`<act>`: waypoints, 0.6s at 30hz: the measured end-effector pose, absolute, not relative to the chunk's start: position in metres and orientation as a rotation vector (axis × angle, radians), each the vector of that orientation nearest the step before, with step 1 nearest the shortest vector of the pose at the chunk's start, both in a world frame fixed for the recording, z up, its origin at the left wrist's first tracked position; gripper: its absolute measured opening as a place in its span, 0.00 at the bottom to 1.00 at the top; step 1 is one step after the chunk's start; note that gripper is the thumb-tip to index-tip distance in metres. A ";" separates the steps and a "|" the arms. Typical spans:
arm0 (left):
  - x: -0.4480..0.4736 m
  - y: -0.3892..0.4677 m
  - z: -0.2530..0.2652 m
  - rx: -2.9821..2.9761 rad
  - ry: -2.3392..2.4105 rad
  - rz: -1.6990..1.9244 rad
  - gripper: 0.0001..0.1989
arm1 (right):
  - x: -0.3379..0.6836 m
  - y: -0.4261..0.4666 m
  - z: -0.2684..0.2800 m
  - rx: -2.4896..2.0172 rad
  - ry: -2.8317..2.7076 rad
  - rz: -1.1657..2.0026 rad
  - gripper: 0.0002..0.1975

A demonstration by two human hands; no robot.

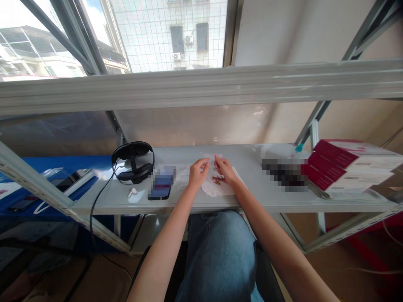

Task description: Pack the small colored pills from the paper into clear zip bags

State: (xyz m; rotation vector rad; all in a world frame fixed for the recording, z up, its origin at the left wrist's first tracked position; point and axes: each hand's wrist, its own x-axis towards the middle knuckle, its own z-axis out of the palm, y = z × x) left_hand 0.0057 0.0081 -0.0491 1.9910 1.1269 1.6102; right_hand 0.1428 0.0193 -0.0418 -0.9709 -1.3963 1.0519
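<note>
My left hand [198,172] is raised just above the shelf top, thumb and fingers pinched together. Close on its right, my right hand [224,167] is also closed in a pinch, fingertips pointing toward the left ones. Whatever sits between the fingertips of either hand is too small to make out. Below the right hand, several small reddish-brown pieces [218,180] lie on a thin whitish sheet [214,191]. Crumpled see-through plastic [181,178] rests to the left of my left hand.
Black headphones [134,178], white earbuds [132,192] and a phone [160,193] lie to the left. Stacked white and dark-red boxes [346,167] stand at right, beside a blurred-out dark item [285,174]. A metal beam [201,90] crosses above the shelf.
</note>
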 end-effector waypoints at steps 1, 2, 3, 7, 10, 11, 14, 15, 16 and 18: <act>0.006 0.009 -0.050 2.017 1.118 1.616 0.13 | 0.143 0.020 -0.042 -0.992 -1.390 1.030 0.25; 0.007 0.010 -0.050 2.040 1.104 1.623 0.12 | 0.143 0.020 -0.042 -1.010 -1.380 1.012 0.25; 0.008 0.010 -0.050 2.057 1.089 1.630 0.12 | 0.143 0.021 -0.042 -1.023 -1.368 1.003 0.25; 0.012 0.009 -0.050 1.966 1.066 1.655 0.11 | 0.144 0.020 -0.041 -1.019 -1.318 1.077 0.25; 0.008 0.009 -0.046 1.695 1.075 1.662 0.12 | 0.146 0.020 -0.040 -1.050 -1.257 1.114 0.25; 0.003 0.009 -0.043 1.593 1.079 1.669 0.12 | 0.148 0.020 -0.041 -1.073 -1.244 1.091 0.24; -0.022 0.007 -0.033 1.369 1.112 1.685 0.13 | 0.152 0.024 -0.044 -1.164 -1.262 0.898 0.24; -0.033 0.007 -0.029 1.350 1.134 1.665 0.13 | 0.153 0.025 -0.045 -1.200 -1.289 0.800 0.23; -0.045 0.006 -0.026 1.357 1.156 1.629 0.13 | 0.154 0.026 -0.046 -1.238 -1.326 0.695 0.23; -0.066 0.003 -0.022 1.402 1.223 1.550 0.12 | 0.155 0.027 -0.047 -1.317 -1.428 0.490 0.23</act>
